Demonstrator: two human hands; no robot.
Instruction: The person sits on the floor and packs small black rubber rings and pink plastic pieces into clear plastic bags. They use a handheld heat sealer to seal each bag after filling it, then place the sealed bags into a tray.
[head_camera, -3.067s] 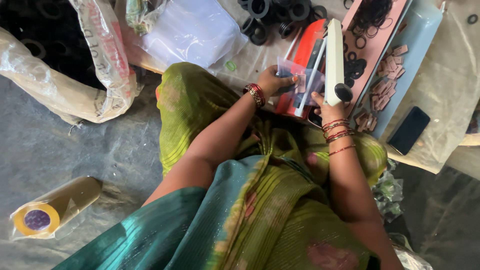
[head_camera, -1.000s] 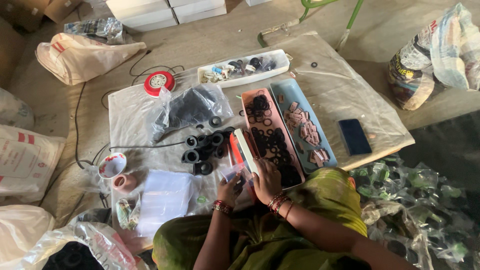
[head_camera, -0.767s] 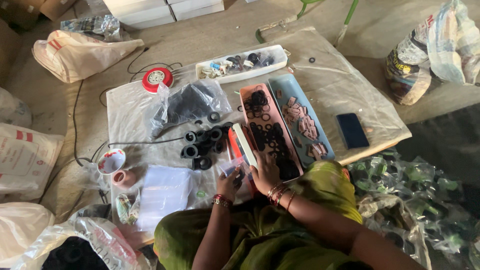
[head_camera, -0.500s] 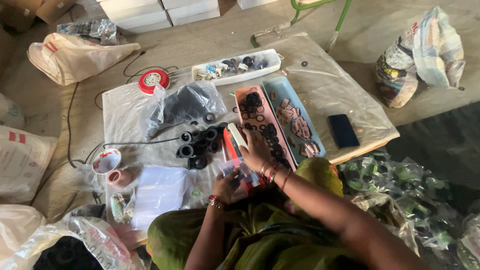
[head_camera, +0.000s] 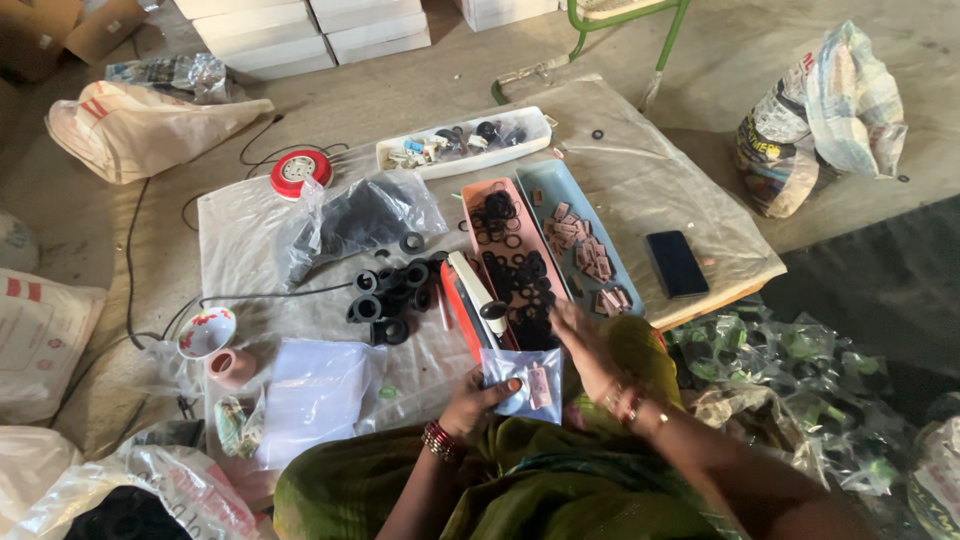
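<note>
Holding a small clear plastic pouch (head_camera: 523, 383) pinched between thumb and fingers, the left hand (head_camera: 478, 400) keeps it low over the lap, just short of the near edge of the low table (head_camera: 640, 190); a small pinkish piece shows inside the pouch. The right hand (head_camera: 590, 352) hangs released, fingers spread and empty, just beside the pouch on its right and touching nothing that can be made out. It is the nearer hand to the pink tray (head_camera: 516, 262) of black rubber rings, which runs lengthwise away from the person, and to the blue tray (head_camera: 583, 240) of brownish pieces beside it. A white tool with a black tip (head_camera: 478, 293) lies along the pink tray's left side, directly beyond the pouch. A pile of black bushings (head_camera: 392, 295) sits further left, and a dark phone (head_camera: 677, 263) lies to the right of the trays.
</note>
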